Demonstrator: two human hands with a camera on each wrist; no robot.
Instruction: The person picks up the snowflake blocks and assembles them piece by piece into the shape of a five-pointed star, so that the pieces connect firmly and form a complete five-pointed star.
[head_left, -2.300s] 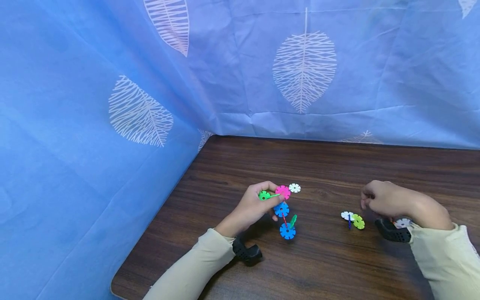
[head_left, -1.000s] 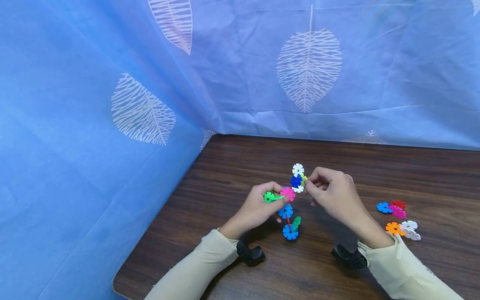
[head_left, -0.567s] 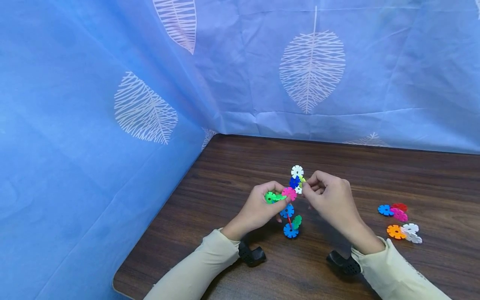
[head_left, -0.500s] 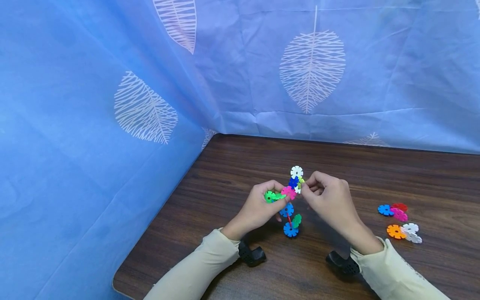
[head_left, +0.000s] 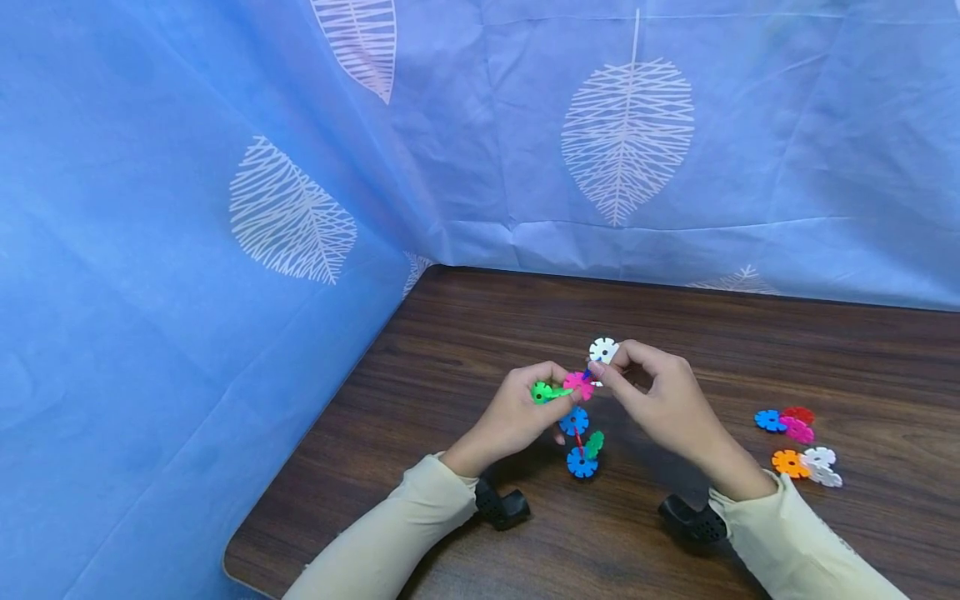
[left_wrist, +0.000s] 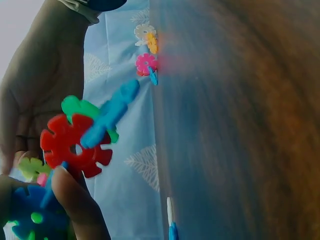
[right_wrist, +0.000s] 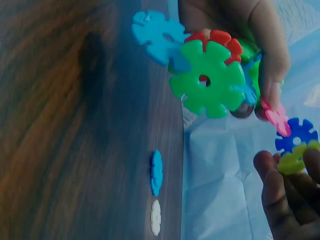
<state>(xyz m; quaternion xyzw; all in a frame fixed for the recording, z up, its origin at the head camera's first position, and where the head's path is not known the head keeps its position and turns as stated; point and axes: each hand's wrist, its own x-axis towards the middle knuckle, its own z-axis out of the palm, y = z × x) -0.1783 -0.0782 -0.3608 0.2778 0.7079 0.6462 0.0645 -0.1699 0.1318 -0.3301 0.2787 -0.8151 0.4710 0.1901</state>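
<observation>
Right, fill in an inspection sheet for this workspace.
Surface: dark wood-grain table.
Job's things: multicoloured disc chain and yellow-green disc; whether the dark-blue disc is slotted into the pink disc is unclear.
Clutter: blue-red-pink cluster and orange-white cluster, both on the table's right.
Grips: left grip holds the disc chain; right grip pinches the yellow-green disc.
Cables: nothing seen.
Surroundings: blue cloth with white leaf prints, behind and left of the table.

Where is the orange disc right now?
In the head view, the orange disc lies on the table right of the right hand, touching two white discs, nearer the wearer than the blue-red-pink cluster.
</observation>
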